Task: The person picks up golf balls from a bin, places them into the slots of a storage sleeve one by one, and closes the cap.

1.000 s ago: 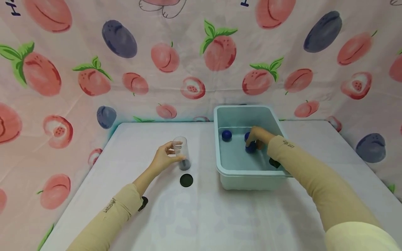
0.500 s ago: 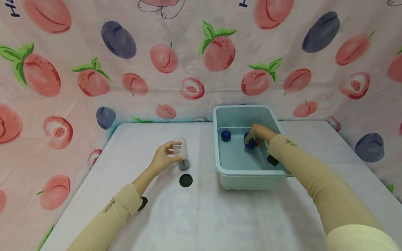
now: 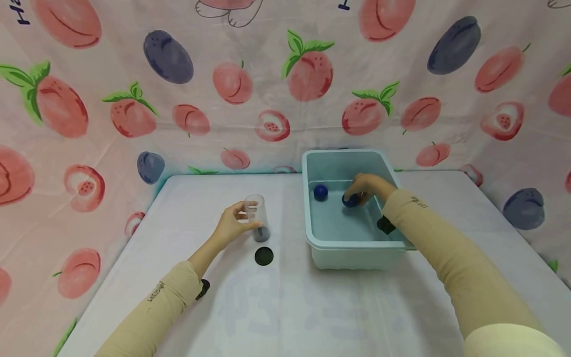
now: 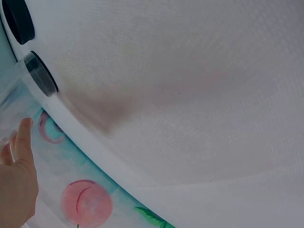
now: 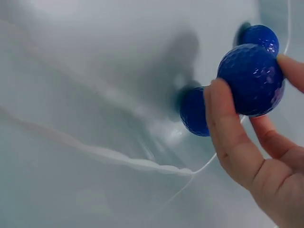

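Note:
My left hand [image 3: 232, 225] holds a clear plastic tube [image 3: 257, 214], upright on the table with its top uncovered and its base dark. In the left wrist view, the tube's dark end [image 4: 41, 74] shows, with the hand [image 4: 20, 178] at the left edge. Just in front of the tube lies a round black cap [image 3: 264, 256]. Inside the light-blue bin, my right hand [image 3: 369, 187] pinches a blue golf ball [image 5: 251, 80] between thumb and fingers, above the bin floor. Two more blue golf balls, one farther off [image 5: 260, 38] and one partly behind the fingers [image 5: 194, 111], rest in the bin.
The light-blue bin [image 3: 357, 245] stands right of the tube at the back of the white table [image 3: 276, 307]. Its raised walls surround my right hand. A fruit-print cloth [image 3: 267, 74] hangs directly behind the table.
The right hand has shifted a little up and left in the head view, carrying the golf ball with it. My left hand and the tube have stayed in place.

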A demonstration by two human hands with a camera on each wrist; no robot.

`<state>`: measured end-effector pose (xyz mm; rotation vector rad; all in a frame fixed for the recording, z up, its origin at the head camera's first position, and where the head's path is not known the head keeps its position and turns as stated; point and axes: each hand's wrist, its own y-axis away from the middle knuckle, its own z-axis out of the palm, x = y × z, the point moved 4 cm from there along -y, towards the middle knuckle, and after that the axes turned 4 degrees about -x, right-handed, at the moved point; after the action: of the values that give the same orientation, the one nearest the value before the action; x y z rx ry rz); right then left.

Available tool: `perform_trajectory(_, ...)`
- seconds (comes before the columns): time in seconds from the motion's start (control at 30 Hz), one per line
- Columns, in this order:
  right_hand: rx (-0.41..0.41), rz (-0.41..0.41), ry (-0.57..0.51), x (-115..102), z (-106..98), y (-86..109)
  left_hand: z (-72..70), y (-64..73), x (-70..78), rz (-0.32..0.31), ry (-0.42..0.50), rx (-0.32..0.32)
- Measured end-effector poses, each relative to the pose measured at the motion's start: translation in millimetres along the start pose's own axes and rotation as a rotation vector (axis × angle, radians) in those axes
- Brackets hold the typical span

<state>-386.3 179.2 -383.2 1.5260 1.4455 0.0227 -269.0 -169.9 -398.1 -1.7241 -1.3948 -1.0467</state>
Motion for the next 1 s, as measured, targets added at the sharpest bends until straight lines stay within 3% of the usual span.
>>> perform_trajectory(0.07,-0.005,-0.009,0.006,-8,5,15.9,0.2,-0.2,-0.9,0.0,0.001,-0.001)
perform_trajectory(0.23,-0.042,-0.041,-0.026,-16,9,32.5,0.5,-0.3,-2.0,-0.01,-0.009,0.002)
perform_trajectory(1.0,-0.112,-0.19,-0.218,-36,2,41.6,-0.1,-2.9,-2.0,-0.004,-0.005,0.003)
